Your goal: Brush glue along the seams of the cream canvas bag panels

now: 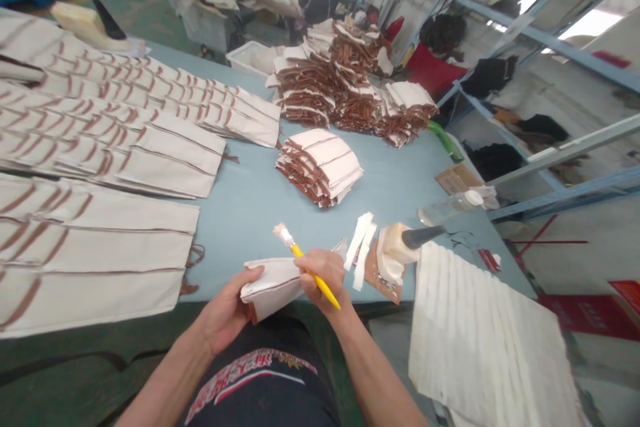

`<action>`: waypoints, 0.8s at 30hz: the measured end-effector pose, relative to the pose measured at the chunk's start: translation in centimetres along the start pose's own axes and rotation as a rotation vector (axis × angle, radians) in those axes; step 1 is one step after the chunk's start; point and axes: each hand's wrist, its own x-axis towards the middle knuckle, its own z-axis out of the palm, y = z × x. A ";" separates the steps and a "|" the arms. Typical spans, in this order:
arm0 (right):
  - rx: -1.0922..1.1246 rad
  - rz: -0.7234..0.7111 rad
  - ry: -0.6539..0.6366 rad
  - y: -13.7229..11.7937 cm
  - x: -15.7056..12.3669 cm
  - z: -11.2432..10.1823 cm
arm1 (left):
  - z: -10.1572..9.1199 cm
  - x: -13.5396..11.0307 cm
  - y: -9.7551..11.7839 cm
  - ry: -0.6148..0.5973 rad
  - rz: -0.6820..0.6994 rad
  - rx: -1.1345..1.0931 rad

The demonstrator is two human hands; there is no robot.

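My left hand (233,300) grips the left end of a folded white fabric piece (273,290) with brown edging, thumb on top. The piece is held at the table's front edge, just above my lap. In my right hand (323,277) is a yellow-handled brush (325,292), its pale bristles pointing up and away to the left. That hand also rests against the right end of the fabric piece; whether its fingers pinch the cloth is hidden. A stack of similar folded pieces (327,163) lies on the table beyond my hands.
Overlapping rows of white, brown-striped fabric (170,147) cover the left side. Larger piles (345,80) stand at the back. To my right are white strips (361,243), a glue-like bottle with a dark nozzle (400,243), a clear bottle (445,207) and ribbed white sheets (480,333).
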 end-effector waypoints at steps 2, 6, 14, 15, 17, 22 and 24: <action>0.034 -0.005 0.018 -1.0 0.1 -0.4 | 0.6 -0.1 0.7 -0.006 0.040 0.009; 0.106 0.237 0.139 -2.9 1.1 -1.7 | 1.1 -0.4 1.9 -0.029 0.179 0.130; 0.303 0.356 -0.116 -4.1 8.7 -5.0 | 2.5 -2.5 4.8 -0.167 0.345 0.621; 0.259 0.262 -0.177 -4.1 9.7 -5.0 | 2.8 -2.7 5.0 -0.198 0.353 0.660; 0.190 0.063 -0.250 -4.0 11.5 -4.5 | 3.3 -2.8 5.1 -0.237 0.398 0.724; 0.151 -0.048 -0.193 -3.3 12.5 -2.4 | 3.9 -2.9 4.7 -0.189 0.474 0.745; 0.137 0.079 -0.106 -3.0 11.6 -2.7 | 4.1 -3.1 4.8 -0.199 0.413 0.696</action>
